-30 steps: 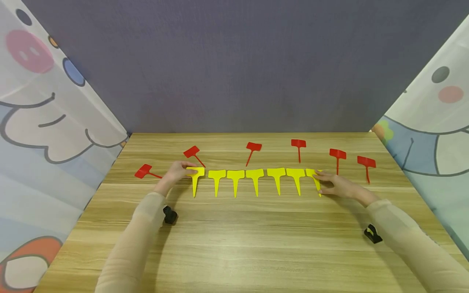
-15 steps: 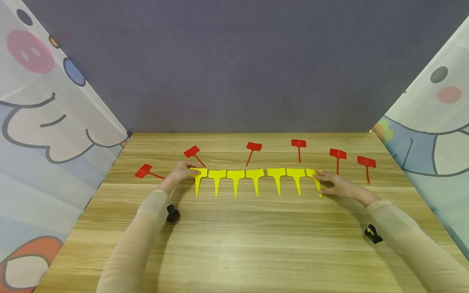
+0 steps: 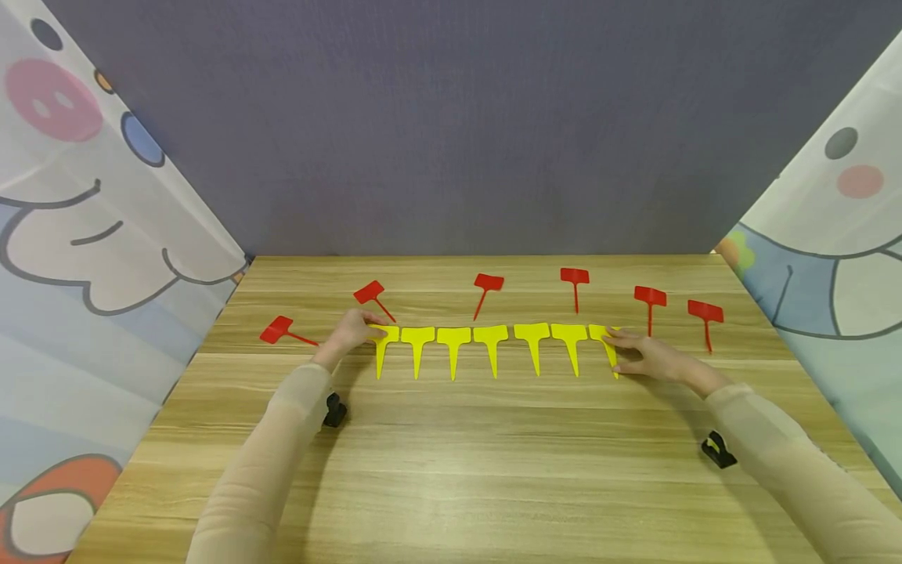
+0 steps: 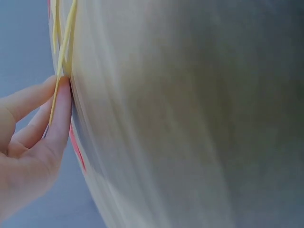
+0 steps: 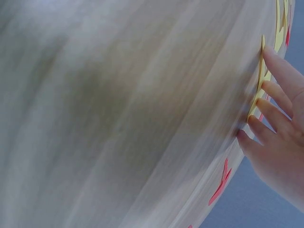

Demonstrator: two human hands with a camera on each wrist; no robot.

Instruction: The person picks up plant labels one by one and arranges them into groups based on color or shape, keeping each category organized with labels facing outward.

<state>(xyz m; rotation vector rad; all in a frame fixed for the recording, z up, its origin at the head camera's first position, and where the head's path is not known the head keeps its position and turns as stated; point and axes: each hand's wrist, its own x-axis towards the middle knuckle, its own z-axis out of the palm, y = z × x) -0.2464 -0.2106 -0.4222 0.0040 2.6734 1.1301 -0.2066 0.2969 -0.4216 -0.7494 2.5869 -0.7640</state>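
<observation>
A row of yellow T-shaped plant labels (image 3: 453, 337) lies across the middle of the wooden table, heads away from me and pointed stems toward me. At its left end my left hand (image 3: 351, 332) pinches the leftmost yellow label (image 3: 384, 337) by the head. The left wrist view has the thumb and fingers on either face of that thin label (image 4: 61, 64), which is tilted up on edge. My right hand (image 3: 655, 359) rests with spread fingers on the rightmost yellow label (image 3: 597, 331), partly covering it. In the right wrist view, its fingertips touch this label (image 5: 261, 66).
Several red T-shaped plant labels (image 3: 488, 282) lie scattered behind and beside the row, at various angles. A grey-blue panel (image 3: 479, 141) rises at the table's back edge. Printed cartoon curtains (image 3: 56, 251) hang on both sides. Bare wooden tabletop (image 3: 479, 462) lies in front of the row.
My left hand has slid the leftmost yellow label to the right, up close beside its neighbour. The right hand has stayed in place on the rightmost one.
</observation>
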